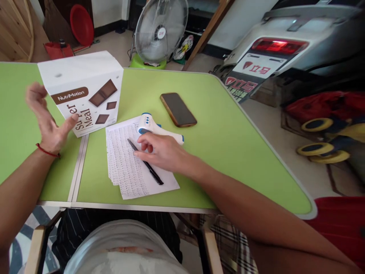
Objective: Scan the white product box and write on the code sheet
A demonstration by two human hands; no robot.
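My left hand [51, 125] is at the left side of a white NutriMotion Super Meal box [101, 108] that stands on the table. Its fingers are spread, and the thumb overlaps the front face; whether it presses the box I cannot tell. My right hand [159, 150] hovers low over handwritten sheets of paper [122, 167], fingers loosely bent and apart. The thumb tip covers a bit of a black pen [151, 171] lying slantwise on the sheets. Just beyond that hand lies a white and blue handheld thermometer [154, 127], partly hidden behind the knuckles.
A phone [179, 109] in a brown case lies farther back on the green folding table [242, 163], whose seam runs left of the papers. Behind the table stand a fan [162, 32] and, at right, a scooter [279, 45]. A red basin [81, 24] leans at the back.
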